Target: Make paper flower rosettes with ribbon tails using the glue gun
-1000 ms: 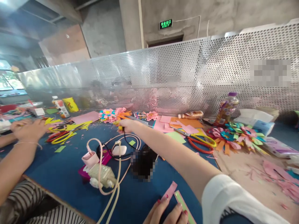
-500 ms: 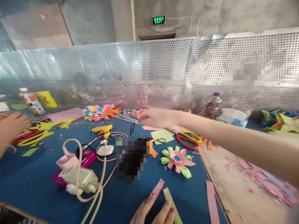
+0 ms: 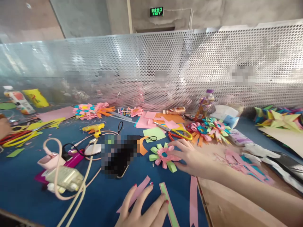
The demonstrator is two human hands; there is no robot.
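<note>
My right hand (image 3: 189, 156) reaches across the blue table (image 3: 23, 189) with fingers spread, its fingertips touching a small pink and green paper flower (image 3: 163, 155). My left hand (image 3: 142, 209) lies flat at the near edge, fingers apart, pressing on a pink paper strip (image 3: 138, 190) and a green strip with a pink edge (image 3: 167, 201). Another pink strip (image 3: 193, 201) lies to their right. A yellow glue gun (image 3: 93, 128) rests on the table farther back, with its black cord beside it.
Scissors with yellow and red handles (image 3: 180, 134) lie on coloured paper sheets behind the flower. Finished paper flowers (image 3: 208, 127), a drink bottle (image 3: 204, 104), a power strip with cables (image 3: 63, 176) and a perforated metal screen (image 3: 151, 69) surround the spot. Another person's hand (image 3: 3, 127) works at far left.
My right hand has let go of the glue gun, which now lies on the table, and swung back right and down onto the small paper flower. The view has shifted right.
</note>
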